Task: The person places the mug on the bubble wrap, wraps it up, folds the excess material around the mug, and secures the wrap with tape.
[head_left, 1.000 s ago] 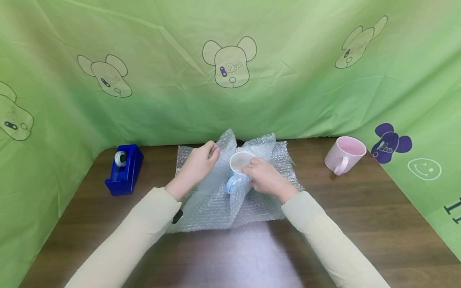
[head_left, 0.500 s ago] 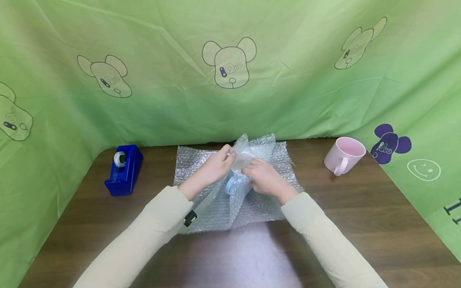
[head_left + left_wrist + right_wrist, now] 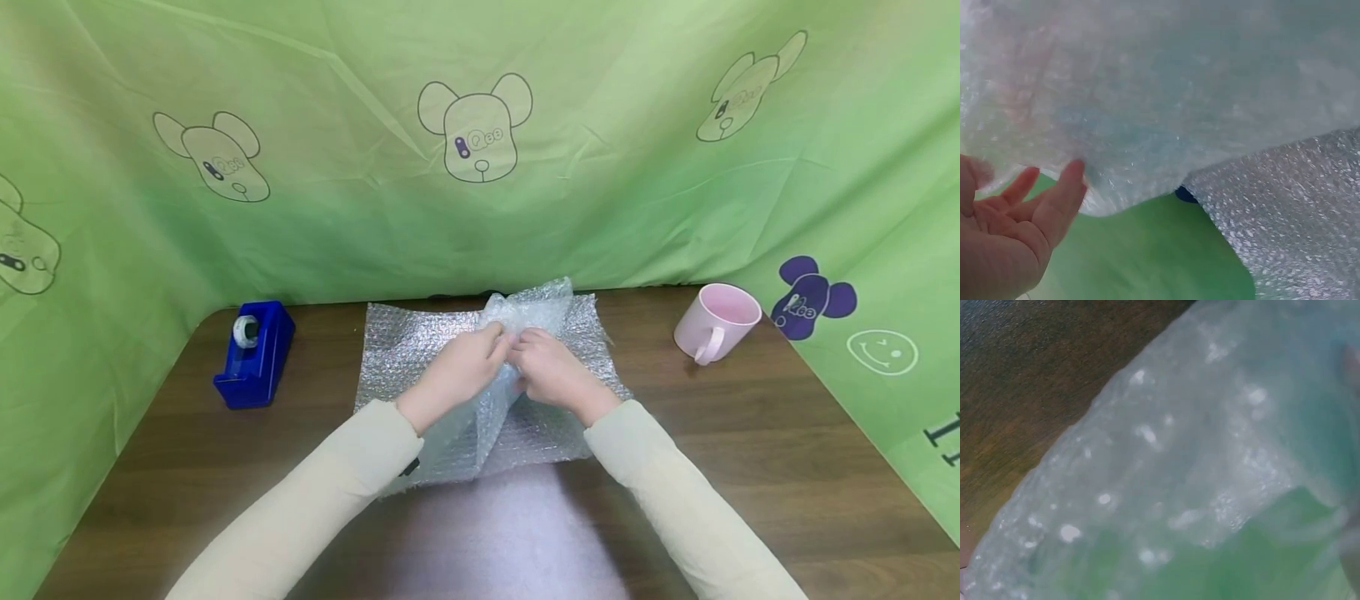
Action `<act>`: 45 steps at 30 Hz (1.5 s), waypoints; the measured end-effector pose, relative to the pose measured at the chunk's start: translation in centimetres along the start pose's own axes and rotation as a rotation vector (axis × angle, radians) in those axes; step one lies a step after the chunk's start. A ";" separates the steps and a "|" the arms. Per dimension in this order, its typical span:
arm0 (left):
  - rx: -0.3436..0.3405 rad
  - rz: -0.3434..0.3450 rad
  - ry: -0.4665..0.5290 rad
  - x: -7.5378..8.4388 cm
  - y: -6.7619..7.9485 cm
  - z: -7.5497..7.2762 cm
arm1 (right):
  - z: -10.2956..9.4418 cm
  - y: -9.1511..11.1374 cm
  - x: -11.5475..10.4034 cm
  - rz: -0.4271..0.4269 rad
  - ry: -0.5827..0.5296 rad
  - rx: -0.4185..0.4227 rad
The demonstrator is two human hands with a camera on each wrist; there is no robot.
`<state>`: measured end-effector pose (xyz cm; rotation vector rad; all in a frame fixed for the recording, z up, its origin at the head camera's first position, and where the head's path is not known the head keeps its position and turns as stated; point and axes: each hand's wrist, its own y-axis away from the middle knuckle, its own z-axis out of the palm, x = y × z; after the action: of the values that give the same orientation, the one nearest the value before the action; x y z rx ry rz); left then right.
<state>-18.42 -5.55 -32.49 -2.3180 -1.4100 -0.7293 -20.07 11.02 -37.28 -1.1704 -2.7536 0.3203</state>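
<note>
A sheet of bubble wrap (image 3: pixel 408 342) lies spread on the table, its near and far parts folded up toward the middle. My left hand (image 3: pixel 467 360) grips one flap, drawn over to the center. In the left wrist view, the fingers of that hand (image 3: pixel 1029 225) are at the edge of the bubble wrap (image 3: pixel 1210 94). My right hand (image 3: pixel 551 367) holds the folded wrap close beside the left, fingertips meeting. The light blue mug is hidden under the flaps and hands. Bubble wrap (image 3: pixel 1160 444) fills most of the right wrist view.
A blue tape dispenser (image 3: pixel 258 358) with a roll of clear tape stands at the left. Toward the back right is a pink mug (image 3: pixel 716 325), handle facing the front. A green printed curtain (image 3: pixel 337 167) hangs behind the wooden table (image 3: pixel 750 450).
My left hand has moved right, carrying its flap of bubble wrap across the mug's opening up to the right hand. The mug is now covered. My right hand has stayed in place.
</note>
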 end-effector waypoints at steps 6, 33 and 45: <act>0.038 0.020 -0.069 -0.1 -0.2 0.6 | 0.0 0.3 0.0 0.034 -0.051 -0.008; -0.041 -0.496 0.802 -5.2 -3.4 2.0 | 0.1 0.1 0.1 -0.027 -0.139 0.067; 0.002 -0.550 0.935 -4.7 -3.7 2.4 | -0.6 0.4 -1.4 0.148 -0.081 -0.054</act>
<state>-22.92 -5.99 -37.13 -1.2059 -1.4988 -1.6603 -18.74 10.38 -36.82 -1.4087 -2.7658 0.3167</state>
